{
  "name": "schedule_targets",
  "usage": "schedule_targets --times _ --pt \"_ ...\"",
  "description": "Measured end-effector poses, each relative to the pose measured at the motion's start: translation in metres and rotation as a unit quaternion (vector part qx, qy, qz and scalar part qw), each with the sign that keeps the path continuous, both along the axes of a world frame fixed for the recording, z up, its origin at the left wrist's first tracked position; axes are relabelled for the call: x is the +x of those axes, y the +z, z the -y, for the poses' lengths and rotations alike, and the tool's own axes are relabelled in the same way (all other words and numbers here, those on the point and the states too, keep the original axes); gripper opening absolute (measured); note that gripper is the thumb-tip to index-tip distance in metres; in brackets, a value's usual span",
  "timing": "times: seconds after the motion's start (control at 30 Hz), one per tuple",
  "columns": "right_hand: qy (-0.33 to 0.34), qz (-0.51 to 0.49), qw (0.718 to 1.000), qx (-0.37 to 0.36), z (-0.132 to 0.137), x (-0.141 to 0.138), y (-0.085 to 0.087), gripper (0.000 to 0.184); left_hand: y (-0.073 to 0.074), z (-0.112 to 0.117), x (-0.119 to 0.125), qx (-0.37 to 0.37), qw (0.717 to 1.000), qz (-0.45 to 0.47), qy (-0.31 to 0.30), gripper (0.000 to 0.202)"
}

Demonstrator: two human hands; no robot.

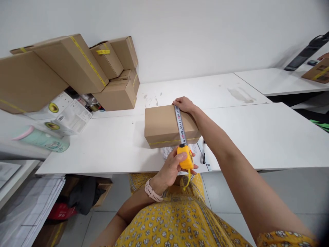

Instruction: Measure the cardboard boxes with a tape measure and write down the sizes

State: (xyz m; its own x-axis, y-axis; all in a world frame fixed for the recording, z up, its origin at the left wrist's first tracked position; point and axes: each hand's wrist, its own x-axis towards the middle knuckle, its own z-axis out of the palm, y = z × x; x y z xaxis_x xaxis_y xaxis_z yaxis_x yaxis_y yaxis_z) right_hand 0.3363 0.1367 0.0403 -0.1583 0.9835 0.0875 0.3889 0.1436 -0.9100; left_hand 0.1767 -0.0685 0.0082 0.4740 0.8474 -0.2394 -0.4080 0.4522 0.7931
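Observation:
A brown cardboard box (161, 121) with a yellow strip along its near side lies on the white table in front of me. My left hand (172, 164) is closed around a yellow tape measure (185, 157) just off the box's near edge. Its silver blade (180, 127) is drawn out across the box top. At the far edge of the box, my right hand (184, 103) pinches the blade's end against the cardboard. Partly under the box lies a printed sheet (168, 153), with a black and white pen (204, 156) beside it.
Stacked cardboard boxes (77, 65) stand at the left against the wall, by a white carton with avocado pictures (61, 116) and a mint-green bottle (48, 141). At the far right are a dark bottle (305, 51) and another box (317, 71), with part of a hand near it.

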Motion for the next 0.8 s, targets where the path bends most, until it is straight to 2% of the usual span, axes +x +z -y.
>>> schedule_targets --times 0.1,0.2,0.27,0.33,0.4,0.47,0.53,0.6,0.7,0.8 --pt "-0.028 -0.020 0.999 0.017 -0.025 0.002 0.006 0.040 -0.004 0.005 -0.019 0.046 0.999 -0.026 0.007 0.055" --pt "-0.117 -0.103 0.983 0.097 -0.029 0.023 0.005 0.039 -0.017 0.014 -0.058 0.140 0.982 -0.101 0.078 0.064" --pt "-0.205 -0.098 0.966 0.123 -0.008 0.044 -0.007 0.039 -0.029 0.018 -0.087 0.187 0.952 -0.174 0.168 0.070" --pt "-0.248 -0.047 0.961 0.115 0.026 0.061 -0.024 0.047 -0.043 0.016 -0.110 0.181 0.926 -0.229 0.240 0.071" --pt "-0.227 -0.004 0.972 0.067 0.062 0.071 -0.041 0.059 -0.054 0.006 -0.124 0.154 0.920 -0.246 0.263 0.067" --pt "-0.188 0.002 0.982 0.019 0.089 0.072 -0.051 0.069 -0.059 -0.007 -0.129 0.138 0.929 -0.239 0.248 0.065" --pt "-0.153 -0.015 0.988 0.010 0.103 0.067 -0.050 0.071 -0.055 -0.023 -0.131 0.139 0.936 -0.233 0.223 0.067" --pt "-0.139 -0.033 0.989 0.045 0.104 0.061 -0.040 0.067 -0.043 -0.039 -0.133 0.154 0.938 -0.228 0.213 0.069" --pt "-0.142 -0.019 0.984 0.108 0.089 0.055 -0.018 0.059 -0.014 -0.062 -0.140 0.195 0.929 -0.217 0.228 0.068" --pt "-0.176 0.034 0.975 0.132 0.068 0.050 -0.004 0.047 0.012 -0.081 -0.144 0.228 0.919 -0.219 0.235 0.065"
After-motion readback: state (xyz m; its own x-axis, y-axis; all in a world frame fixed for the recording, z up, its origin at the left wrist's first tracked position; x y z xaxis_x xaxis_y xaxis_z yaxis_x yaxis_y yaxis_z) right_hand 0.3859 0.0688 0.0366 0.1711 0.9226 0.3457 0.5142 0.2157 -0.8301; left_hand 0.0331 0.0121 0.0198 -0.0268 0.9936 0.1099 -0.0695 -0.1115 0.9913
